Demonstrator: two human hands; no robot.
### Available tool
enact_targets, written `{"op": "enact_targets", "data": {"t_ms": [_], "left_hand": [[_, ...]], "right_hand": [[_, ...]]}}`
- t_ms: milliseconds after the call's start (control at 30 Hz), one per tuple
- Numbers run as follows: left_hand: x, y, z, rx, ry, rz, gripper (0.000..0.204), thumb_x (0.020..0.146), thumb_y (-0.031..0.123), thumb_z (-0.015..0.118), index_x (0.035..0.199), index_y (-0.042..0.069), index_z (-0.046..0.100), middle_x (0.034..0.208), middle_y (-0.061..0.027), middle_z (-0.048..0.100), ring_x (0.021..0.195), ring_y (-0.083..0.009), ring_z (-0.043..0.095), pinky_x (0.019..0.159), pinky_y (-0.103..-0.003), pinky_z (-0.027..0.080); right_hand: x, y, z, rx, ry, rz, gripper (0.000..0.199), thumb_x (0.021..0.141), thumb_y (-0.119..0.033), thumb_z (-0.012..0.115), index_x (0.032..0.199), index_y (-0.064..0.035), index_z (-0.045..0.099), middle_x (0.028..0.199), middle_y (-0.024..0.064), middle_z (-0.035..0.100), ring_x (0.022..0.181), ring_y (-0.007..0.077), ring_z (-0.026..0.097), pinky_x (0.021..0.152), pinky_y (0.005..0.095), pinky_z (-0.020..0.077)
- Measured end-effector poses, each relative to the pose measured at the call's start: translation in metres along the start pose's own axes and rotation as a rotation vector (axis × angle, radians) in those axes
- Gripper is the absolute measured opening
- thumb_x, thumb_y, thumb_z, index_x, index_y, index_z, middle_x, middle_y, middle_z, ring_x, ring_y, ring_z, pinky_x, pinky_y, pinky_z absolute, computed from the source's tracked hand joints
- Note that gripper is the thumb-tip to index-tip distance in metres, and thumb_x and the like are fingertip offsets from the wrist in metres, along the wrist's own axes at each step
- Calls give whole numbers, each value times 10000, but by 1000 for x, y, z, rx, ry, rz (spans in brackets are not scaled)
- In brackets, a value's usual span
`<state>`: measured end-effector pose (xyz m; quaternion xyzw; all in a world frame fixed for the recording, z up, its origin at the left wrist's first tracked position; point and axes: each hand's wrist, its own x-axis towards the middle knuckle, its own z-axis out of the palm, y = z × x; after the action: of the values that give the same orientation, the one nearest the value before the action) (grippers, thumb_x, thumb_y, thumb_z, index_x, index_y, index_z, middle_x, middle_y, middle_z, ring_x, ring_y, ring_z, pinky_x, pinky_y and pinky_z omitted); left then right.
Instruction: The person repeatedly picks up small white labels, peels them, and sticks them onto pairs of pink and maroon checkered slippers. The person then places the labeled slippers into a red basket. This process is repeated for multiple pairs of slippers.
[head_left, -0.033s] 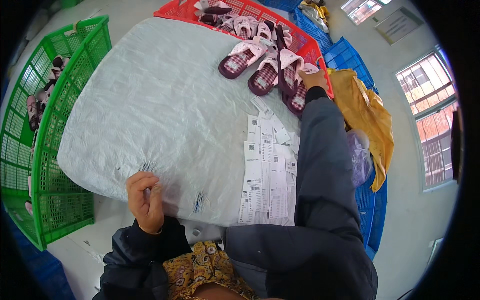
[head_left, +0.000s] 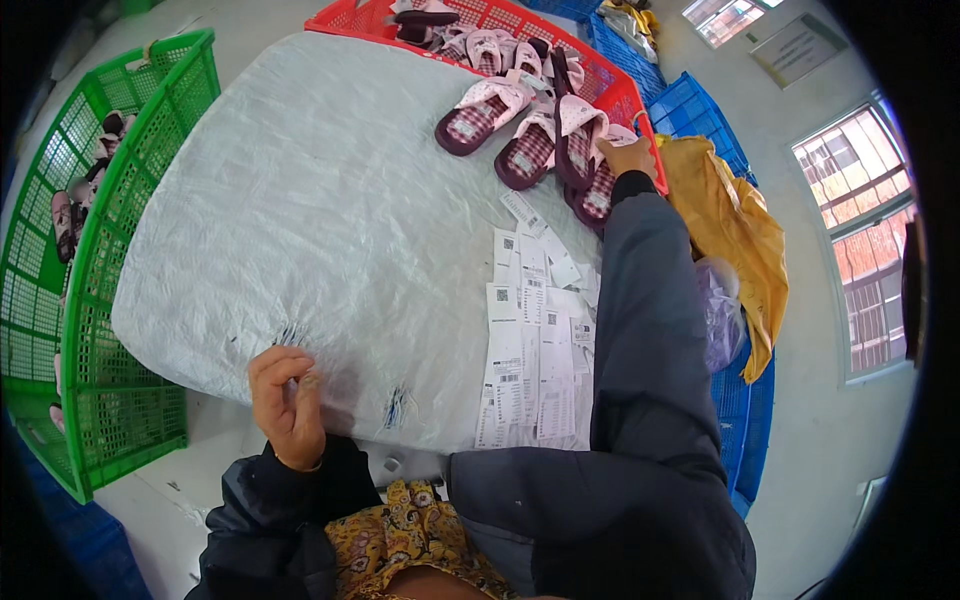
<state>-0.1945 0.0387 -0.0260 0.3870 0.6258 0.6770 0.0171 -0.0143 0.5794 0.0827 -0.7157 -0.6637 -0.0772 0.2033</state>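
Observation:
At the far right of the covered table, my right hand (head_left: 630, 157) is closed on the pink upper of a slipper (head_left: 598, 196) with a checked insole and dark maroon sole; its fingertips are partly hidden. Right against it on the left lies a slipper standing partly over its neighbours (head_left: 576, 140). Further left are two more, a middle slipper (head_left: 527, 157) and a leftmost slipper (head_left: 473, 122). My left hand (head_left: 288, 405) is at the front edge of the table, fingers loosely curled, thumb apart from them, with nothing visible in it.
White plastic sheeting covers the table (head_left: 290, 190). Printed paper labels (head_left: 530, 340) overlap beside my right sleeve. Behind the slippers a red basket (head_left: 625, 95) holds more slippers. A green basket (head_left: 140, 260) with footwear stands left. Yellow cloth (head_left: 735, 235) and blue crates (head_left: 700, 120) are right.

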Motion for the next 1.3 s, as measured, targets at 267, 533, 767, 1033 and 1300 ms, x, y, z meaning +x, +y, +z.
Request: {"op": "enact_targets", "data": {"t_ms": [267, 533, 767, 1033, 1300], "left_hand": [[-8, -5, -2, -21, 10, -51, 184, 858, -70, 584, 1026, -2, 610, 1102, -139, 564, 984, -218, 545, 888, -304, 429], [-1, -1, 3, 60, -7, 13, 191, 843, -79, 599, 1017, -5, 619, 1073, -148, 587, 963, -218, 546, 848, -293, 437], [-2, -2, -4, 33, -121, 30, 264, 924, 67, 568, 1180, 8, 584, 1249, -139, 525, 1083, -218, 520, 897, -309, 417], [9, -17, 5, -166, 52, 6, 399, 1034, 274, 464, 1350, 41, 532, 1412, -155, 479, 1336, -267, 420, 1063, -371, 364], [16, -20, 6, 17, -26, 57, 348, 1038, 246, 462, 1213, -2, 632, 1366, -171, 517, 1286, -268, 474, 1086, -366, 369]], "right_hand": [[-11, -22, -7, -131, 53, -214, 763, 702, -583, 781, 1277, -122, 581, 1315, 199, 536, 1230, 430, 509, 972, 517, 472], [15, 13, 29, -43, 282, -369, 384, 870, -424, 646, 1060, -95, 706, 1070, 274, 633, 1070, 430, 582, 867, 514, 497], [-81, -2, -74, 220, 520, -824, 265, 770, -262, 707, 909, -37, 702, 982, 193, 682, 998, 400, 582, 854, 475, 468], [-356, -35, -125, 905, -27, -760, 209, 649, -19, 719, 848, -59, 667, 955, 136, 579, 960, 356, 552, 790, 457, 468], [-400, -23, -119, 884, -137, -753, 335, 731, -192, 745, 1021, -52, 657, 1116, 157, 587, 1083, 357, 530, 893, 437, 457]]}}
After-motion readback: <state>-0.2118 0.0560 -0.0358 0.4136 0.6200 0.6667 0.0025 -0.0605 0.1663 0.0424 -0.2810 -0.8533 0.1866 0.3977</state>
